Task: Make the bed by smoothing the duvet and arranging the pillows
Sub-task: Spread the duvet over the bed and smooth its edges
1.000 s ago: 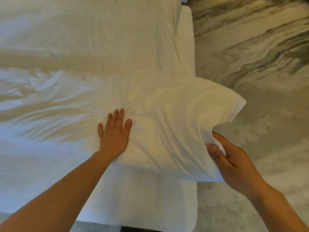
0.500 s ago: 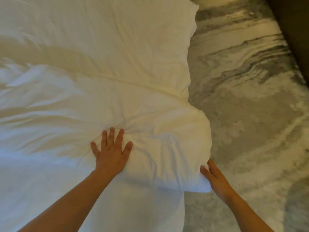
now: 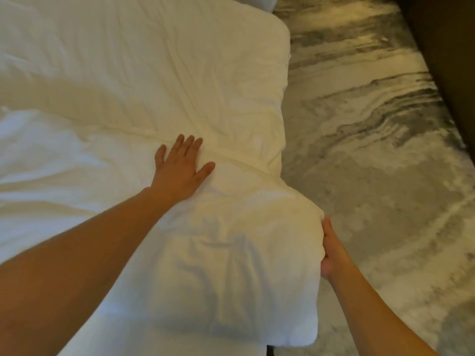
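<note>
Pressing flat on the near pillow (image 3: 244, 265), the left hand (image 3: 180, 170) lies released, with fingers straight and thumb spread, close to the seam where this pillow meets the far pillow (image 3: 180, 60). The right hand (image 3: 332, 249) sits against the near pillow's end at about 4 o'clock. Only its back and edge show, and the swell of the pillow covers the palm side, so I cannot tell whether its fingers lie straight against the cloth or curl into it. Both forearms run out of the picture at the lower edge.

The near pillow fills the picture from the centre down to 6 o'clock, creased and dented, with its right end hanging past the side of the bed. The far pillow lies beyond it, from 10 to 1 o'clock, and the two touch along a slanting line. The top edge cuts off a rounded white corner (image 3: 267, 1) at 12 o'clock, and what it belongs to is unclear. The rumpled white duvet (image 3: 51, 163) spreads out at 9 o'clock and is cut off by the left edge. Where it ends under the pillows is hidden.

The floor (image 3: 372, 150) takes up the right side, from 1 to 5 o'clock, with cream and grey marbled swirls. A dark brown piece of furniture (image 3: 447, 60) stands at 2 o'clock, mostly out of the picture.
</note>
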A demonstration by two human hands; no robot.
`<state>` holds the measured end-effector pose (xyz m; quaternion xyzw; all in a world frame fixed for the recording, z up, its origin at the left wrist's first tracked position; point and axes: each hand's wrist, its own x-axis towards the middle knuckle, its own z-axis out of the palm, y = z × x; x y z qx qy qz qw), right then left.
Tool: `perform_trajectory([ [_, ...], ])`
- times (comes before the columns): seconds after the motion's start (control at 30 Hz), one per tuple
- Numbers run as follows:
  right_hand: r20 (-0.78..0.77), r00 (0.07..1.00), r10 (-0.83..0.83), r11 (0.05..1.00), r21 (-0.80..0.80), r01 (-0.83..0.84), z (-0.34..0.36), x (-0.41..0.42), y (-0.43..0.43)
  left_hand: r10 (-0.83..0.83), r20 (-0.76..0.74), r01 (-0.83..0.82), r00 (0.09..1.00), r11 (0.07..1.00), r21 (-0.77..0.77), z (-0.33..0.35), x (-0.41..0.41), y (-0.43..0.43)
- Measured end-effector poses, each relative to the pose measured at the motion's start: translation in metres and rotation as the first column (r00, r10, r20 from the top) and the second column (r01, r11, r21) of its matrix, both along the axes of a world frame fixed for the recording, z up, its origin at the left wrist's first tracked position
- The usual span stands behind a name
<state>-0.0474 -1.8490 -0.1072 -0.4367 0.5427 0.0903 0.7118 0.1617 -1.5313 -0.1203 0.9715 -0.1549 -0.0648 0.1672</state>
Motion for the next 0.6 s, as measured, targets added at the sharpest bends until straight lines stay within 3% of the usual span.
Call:
perform_trajectory([
  [0.1, 0.125, 0.990, 0.070, 0.998, -0.009, -0.070, 0.015, 0.004, -0.001, -0.079, -0.127, 0.106, 0.989, 0.969, 0.222, 0.009, 0.017, 0.002],
  [0.17, 0.280, 0.952, 0.121, 0.992, -0.078, -0.103, 0.034, 0.017, -0.018, -0.095, -0.118, 0.124, 0.988, 0.955, 0.268, 0.017, 0.020, -0.003],
  [0.27, 0.492, 0.859, 0.140, 0.978, -0.207, -0.040, 0.070, 0.041, -0.041, 0.028, 0.178, -0.035, 0.984, 0.999, 0.036, 0.044, 0.027, -0.006],
  [0.33, 0.561, 0.813, 0.159, 0.969, -0.246, -0.020, 0.072, 0.063, -0.048, 0.163, 0.381, -0.136, 0.910, 0.986, -0.098, 0.057, 0.043, -0.004],
  [0.4, 0.432, 0.869, 0.241, 0.928, -0.365, -0.077, 0.045, 0.087, -0.048, 0.216, 0.417, -0.222, 0.883, 0.974, -0.033, 0.052, 0.055, -0.010],
  [0.47, 0.243, 0.919, 0.309, 0.902, -0.380, -0.203, 0.006, 0.096, -0.047, 0.241, 0.275, -0.281, 0.931, 0.953, 0.113, 0.026, 0.054, -0.021],
  [0.53, 0.049, 0.940, 0.338, 0.930, -0.171, -0.325, -0.034, 0.095, -0.045, 0.287, 0.032, -0.286, 0.958, 0.931, 0.225, -0.013, 0.033, -0.035],
  [0.6, 0.042, 0.936, 0.349, 0.931, 0.093, -0.352, -0.057, 0.083, -0.048, 0.352, -0.073, -0.335, 0.933, 0.924, 0.186, -0.034, 0.014, -0.050],
])
